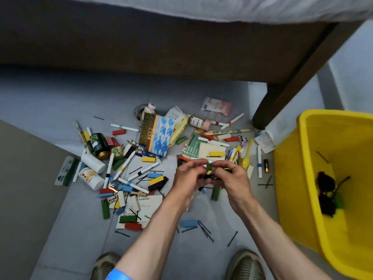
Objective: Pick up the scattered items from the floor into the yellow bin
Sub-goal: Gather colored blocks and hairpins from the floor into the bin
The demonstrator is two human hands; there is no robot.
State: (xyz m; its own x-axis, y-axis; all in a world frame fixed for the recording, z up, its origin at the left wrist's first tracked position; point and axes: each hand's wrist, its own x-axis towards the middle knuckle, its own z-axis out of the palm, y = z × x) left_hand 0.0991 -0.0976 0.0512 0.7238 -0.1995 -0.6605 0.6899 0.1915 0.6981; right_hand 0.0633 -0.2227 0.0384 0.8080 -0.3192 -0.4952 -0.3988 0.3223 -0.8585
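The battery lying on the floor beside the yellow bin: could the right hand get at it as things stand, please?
Probably not straight away: the battery lies uncovered just beyond the right hand, with nothing on top of it, but that hand's fingers, like the left hand, already grip small coloured blocks.

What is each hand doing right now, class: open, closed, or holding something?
Left hand: closed, pinching a bundle of small coloured blocks.
Right hand: closed, gripping the same bundle from the other side.
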